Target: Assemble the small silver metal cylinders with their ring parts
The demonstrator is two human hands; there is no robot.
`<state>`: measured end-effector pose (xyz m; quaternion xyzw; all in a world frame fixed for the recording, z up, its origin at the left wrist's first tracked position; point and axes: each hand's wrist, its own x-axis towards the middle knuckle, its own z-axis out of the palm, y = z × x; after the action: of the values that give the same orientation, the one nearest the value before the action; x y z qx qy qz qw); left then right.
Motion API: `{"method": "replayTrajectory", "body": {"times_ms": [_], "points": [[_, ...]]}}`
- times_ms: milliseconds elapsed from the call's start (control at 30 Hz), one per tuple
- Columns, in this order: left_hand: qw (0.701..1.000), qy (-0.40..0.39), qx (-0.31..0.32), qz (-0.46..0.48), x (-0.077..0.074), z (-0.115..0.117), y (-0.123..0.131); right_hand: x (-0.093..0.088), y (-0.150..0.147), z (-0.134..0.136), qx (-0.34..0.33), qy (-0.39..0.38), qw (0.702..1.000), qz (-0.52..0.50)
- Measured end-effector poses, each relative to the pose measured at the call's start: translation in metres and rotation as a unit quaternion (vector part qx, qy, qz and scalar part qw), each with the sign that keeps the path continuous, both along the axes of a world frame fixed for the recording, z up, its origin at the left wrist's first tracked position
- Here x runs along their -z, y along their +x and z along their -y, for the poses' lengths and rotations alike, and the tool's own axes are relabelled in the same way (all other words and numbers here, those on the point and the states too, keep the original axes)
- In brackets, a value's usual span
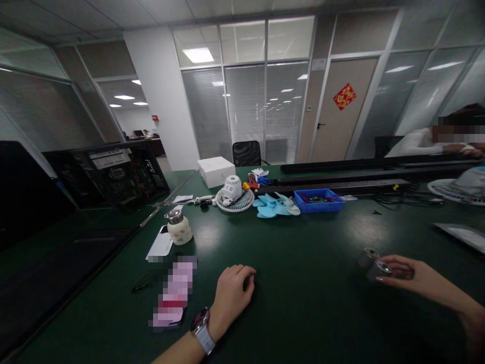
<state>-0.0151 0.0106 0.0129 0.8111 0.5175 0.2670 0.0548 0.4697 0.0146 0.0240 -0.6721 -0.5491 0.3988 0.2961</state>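
My right hand (409, 273) grips a small grey metal cylinder (380, 272) between thumb and fingers, low over the dark green table (303, 313). Just behind it stands a second metal cylinder (368, 257) of similar look; I cannot tell whether the two touch. With loosely curled fingers, my left hand (233, 290) rests on the table and shows a gap between thumb and forefinger. Nothing is visible in it. A watch is on that wrist. To its left lies a phone (178, 288), its screen pixelated.
A cream bottle (180, 230) stands behind the phone. Farther back are a fan part (233, 194), light-blue fan blades (275, 205), a blue tray (320, 205) and a white box (215, 172). An opened computer case (121, 174) stands left. A person (420, 141) sits far right.
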Motion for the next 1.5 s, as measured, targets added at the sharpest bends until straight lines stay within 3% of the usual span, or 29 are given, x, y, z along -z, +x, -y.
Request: {"method": "replayTrajectory", "body": {"times_ms": [100, 200, 300, 367, 467, 600, 967, 1133, 1300, 1500], "points": [[1.000, 0.000, -0.001, 0.000, 0.000, 0.000, 0.000, -0.005, -0.002, 0.002, -0.006, 0.017, 0.998, 0.053], [1.000, 0.002, -0.003, 0.000, 0.001, 0.000, 0.001, -0.025, -0.029, 0.003, 0.006, 0.061, 0.990, 0.126], [1.000, -0.002, 0.000, 0.011, 0.003, 0.000, 0.001, -0.045, -0.091, -0.002, -0.027, 0.122, 0.983, 0.134], [1.000, -0.008, 0.007, 0.024, 0.003, 0.000, 0.001, -0.051, -0.143, -0.009, -0.097, 0.158, 0.977, 0.103], [0.998, -0.017, 0.021, 0.048, 0.002, 0.000, 0.001, -0.040, -0.209, -0.022, -0.201, 0.184, 0.961, 0.050], [0.997, -0.024, 0.042, 0.064, 0.000, 0.000, 0.001, -0.012, -0.252, -0.032, -0.234, 0.184, 0.955, 0.001], [0.990, -0.053, 0.081, 0.102, 0.007, -0.007, 0.004, 0.016, -0.255, -0.030, -0.216, 0.193, 0.956, -0.050], [0.987, -0.063, 0.086, 0.120, 0.008, -0.014, 0.018, 0.027, -0.253, -0.029, -0.216, 0.202, 0.951, -0.085], [0.985, -0.070, 0.091, 0.131, 0.009, -0.022, 0.034, 0.025, -0.255, -0.029, -0.171, 0.249, 0.949, -0.086], [0.984, -0.077, 0.096, 0.132, 0.006, -0.022, 0.036, 0.006, -0.256, -0.027, -0.203, 0.262, 0.943, -0.015]]}}
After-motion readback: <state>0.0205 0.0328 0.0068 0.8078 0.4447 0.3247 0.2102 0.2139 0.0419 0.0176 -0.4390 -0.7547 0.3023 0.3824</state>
